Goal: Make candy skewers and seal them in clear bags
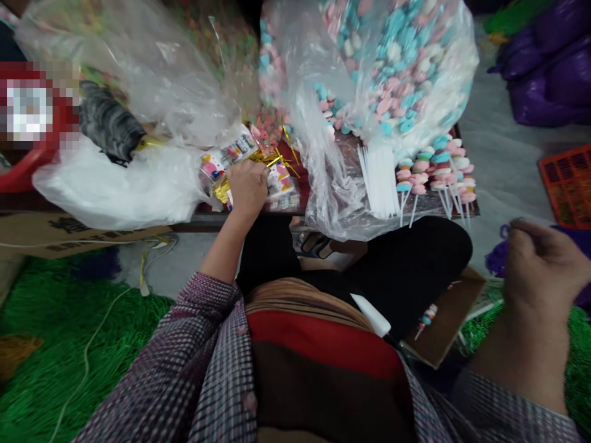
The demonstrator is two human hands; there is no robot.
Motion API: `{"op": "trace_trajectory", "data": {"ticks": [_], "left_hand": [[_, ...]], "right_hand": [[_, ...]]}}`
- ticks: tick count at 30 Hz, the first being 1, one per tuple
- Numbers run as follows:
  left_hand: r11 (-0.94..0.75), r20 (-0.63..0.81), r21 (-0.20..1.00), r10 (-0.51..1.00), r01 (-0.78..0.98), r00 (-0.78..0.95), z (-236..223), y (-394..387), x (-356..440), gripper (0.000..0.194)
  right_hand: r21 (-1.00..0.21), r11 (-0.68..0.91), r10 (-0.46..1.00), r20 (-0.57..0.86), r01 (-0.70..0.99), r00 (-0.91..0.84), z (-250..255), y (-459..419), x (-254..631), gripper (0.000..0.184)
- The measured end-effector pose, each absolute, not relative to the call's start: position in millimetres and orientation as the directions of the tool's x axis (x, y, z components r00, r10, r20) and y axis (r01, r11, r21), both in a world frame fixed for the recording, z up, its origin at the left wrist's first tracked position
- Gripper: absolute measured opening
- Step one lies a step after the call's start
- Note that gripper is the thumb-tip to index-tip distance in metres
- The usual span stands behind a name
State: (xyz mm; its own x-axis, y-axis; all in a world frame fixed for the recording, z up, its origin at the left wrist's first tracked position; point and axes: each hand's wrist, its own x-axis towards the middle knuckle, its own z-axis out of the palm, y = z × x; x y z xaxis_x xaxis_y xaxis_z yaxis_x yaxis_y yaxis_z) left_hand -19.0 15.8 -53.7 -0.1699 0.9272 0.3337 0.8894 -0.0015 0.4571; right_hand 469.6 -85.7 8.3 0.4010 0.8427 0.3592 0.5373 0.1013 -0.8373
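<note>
My left hand is on the table among gold twist ties and small printed plastic bags. Its fingers curl down, and whatever they grip is hidden beneath them. My right hand is raised off the table at the right, thumb and fingers pinched together. Blur keeps me from telling whether anything is between those fingertips. Skewered pink, blue and white candies lie at the table's right end, beside a bundle of white sticks.
Large clear bags of pink, blue and white candies stand behind. A white plastic bag and red basin are at left. Below right, a cardboard box holds a candy skewer. Green shredded strands cover the floor.
</note>
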Motion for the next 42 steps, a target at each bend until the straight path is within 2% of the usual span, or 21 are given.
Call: {"op": "trace_trajectory", "data": {"ticks": [1,2,4,6,8,10,13,16,18,21,27,31,35,39,42], "left_hand": [[-0.032,0.347,0.476,0.925,0.879,-0.154,-47.8,12.6,-17.8,0.021],[-0.081,0.372,0.494,0.920,0.865,-0.126,-41.4,8.4,-15.1,0.022],[-0.223,0.443,0.511,0.896,0.830,-0.031,-27.8,-2.7,-4.5,0.027],[-0.342,0.501,0.502,0.864,0.794,0.055,-14.8,-15.2,11.4,0.030],[-0.417,0.531,0.493,0.840,0.764,0.116,-3.8,-26.3,27.8,0.033],[-0.446,0.521,0.522,0.842,0.727,0.142,4.4,-33.5,38.8,0.034],[-0.383,0.394,0.701,0.911,0.601,0.121,10.1,-35.7,39.2,0.036],[-0.179,0.125,0.926,0.976,0.332,0.178,8.6,-31.8,27.8,0.042],[-0.050,0.009,0.982,0.975,0.180,0.224,5.9,-29.0,21.6,0.041],[0.002,-0.028,0.992,0.979,0.124,0.204,4.1,-27.2,20.1,0.040],[-0.043,0.012,0.971,0.991,0.234,0.133,10.6,-29.6,26.2,0.049],[-0.081,0.031,0.944,0.987,0.321,0.158,13.4,-29.2,26.0,0.053],[-0.105,0.028,0.931,0.976,0.351,0.217,13.0,-30.2,26.4,0.048],[0.019,-0.062,0.980,0.975,0.196,0.214,7.6,-33.7,28.3,0.040],[0.082,-0.098,0.990,0.986,0.118,0.137,3.2,-35.2,31.8,0.047]], "right_hand": [[-0.784,0.059,0.798,0.409,0.618,0.442,14.8,-76.8,449.0,0.013],[-0.784,0.059,0.828,0.384,0.619,0.408,21.2,-68.3,425.4,0.016],[-0.868,0.107,0.934,0.256,0.485,0.250,31.9,-53.2,371.9,0.018],[-0.950,0.092,0.994,0.106,0.298,0.032,37.1,-41.2,317.4,0.029],[-0.973,0.061,0.987,0.027,0.222,-0.155,35.1,-31.4,271.6,0.035],[-0.988,0.030,0.966,-0.011,0.153,-0.258,26.7,-23.1,241.5,0.037],[-1.000,0.016,0.985,0.012,0.024,-0.171,10.5,-14.4,227.7,0.040],[-0.998,0.065,0.994,0.066,-0.011,-0.088,0.7,-10.6,235.2,0.039],[-0.997,0.077,0.993,0.077,-0.007,-0.084,-0.8,-10.3,240.5,0.040],[-0.999,0.044,0.991,0.045,-0.009,-0.124,0.6,-11.1,241.5,0.043],[-1.000,-0.016,0.997,-0.015,-0.014,-0.077,-2.6,-12.3,237.8,0.047],[-0.993,-0.101,0.984,-0.092,-0.054,-0.151,-5.6,-12.9,238.1,0.050],[-0.991,-0.092,0.983,-0.074,-0.100,-0.166,-5.0,-14.3,234.1,0.051],[-0.999,-0.032,0.995,-0.034,0.026,-0.092,-2.0,-18.9,230.8,0.057],[-0.979,0.072,0.996,0.062,0.191,-0.057,1.3,-24.1,230.7,0.067]]}}
